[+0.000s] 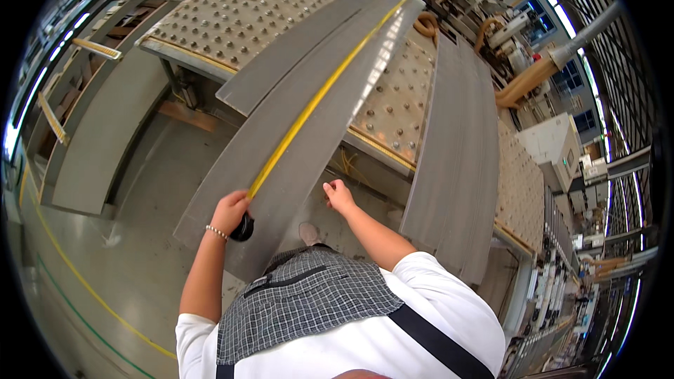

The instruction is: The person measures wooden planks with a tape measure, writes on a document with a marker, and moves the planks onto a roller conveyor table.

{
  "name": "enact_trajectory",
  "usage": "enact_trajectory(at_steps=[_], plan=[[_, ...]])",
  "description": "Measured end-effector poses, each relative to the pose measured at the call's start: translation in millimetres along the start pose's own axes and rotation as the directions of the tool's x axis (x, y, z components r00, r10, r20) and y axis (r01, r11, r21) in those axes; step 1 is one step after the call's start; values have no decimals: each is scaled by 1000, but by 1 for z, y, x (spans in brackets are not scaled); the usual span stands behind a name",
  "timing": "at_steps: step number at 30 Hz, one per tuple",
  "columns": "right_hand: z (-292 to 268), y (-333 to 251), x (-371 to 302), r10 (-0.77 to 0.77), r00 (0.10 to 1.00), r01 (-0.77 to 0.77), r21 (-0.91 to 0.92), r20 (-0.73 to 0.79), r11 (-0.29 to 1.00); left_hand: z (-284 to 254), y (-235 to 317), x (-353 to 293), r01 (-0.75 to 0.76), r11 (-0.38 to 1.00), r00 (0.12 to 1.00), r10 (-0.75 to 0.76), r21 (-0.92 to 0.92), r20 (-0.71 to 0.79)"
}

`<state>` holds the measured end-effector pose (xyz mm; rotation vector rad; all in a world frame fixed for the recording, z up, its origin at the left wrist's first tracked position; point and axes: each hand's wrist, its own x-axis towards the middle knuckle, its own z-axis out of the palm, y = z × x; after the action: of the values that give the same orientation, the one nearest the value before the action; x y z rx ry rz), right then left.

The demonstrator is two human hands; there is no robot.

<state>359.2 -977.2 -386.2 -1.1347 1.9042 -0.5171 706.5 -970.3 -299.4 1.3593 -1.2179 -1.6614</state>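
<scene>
We see a broad tabletop [242,10] dotted with rows of round metal studs, a yellowish strip [382,149] running along its near edge. Directly on it we count a narrower grey panel [284,56] at the left, a long grey panel [323,126] just beside it, reaching well past the near edge, and a wide streaked grey expanse [453,161] farther right, also overhanging; whether that is one piece or several, we cannot tell. Bare studs show between the last two.
</scene>
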Motion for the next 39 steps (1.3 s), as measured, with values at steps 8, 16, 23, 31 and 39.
enact_trajectory(at_steps=[8,16,23,31,39], plan=[[-34,73,-62,60,993,-45,145,-100,988,28,-13,42,150,985,981,-137,-86,138],[-40,128,-72,245,959,-175,382,-140,907,48,15,28,283,957,953,-272,-66,135],[8,149,-96,276,955,-204,435,-108,877,35,25,16,345,935,931,-330,-84,158],[47,179,-165,460,833,-293,460,-307,838,-25,58,78,268,926,953,-214,-265,214],[163,84,-264,423,853,-171,600,-307,781,-106,28,119,255,951,961,-228,-174,159]])
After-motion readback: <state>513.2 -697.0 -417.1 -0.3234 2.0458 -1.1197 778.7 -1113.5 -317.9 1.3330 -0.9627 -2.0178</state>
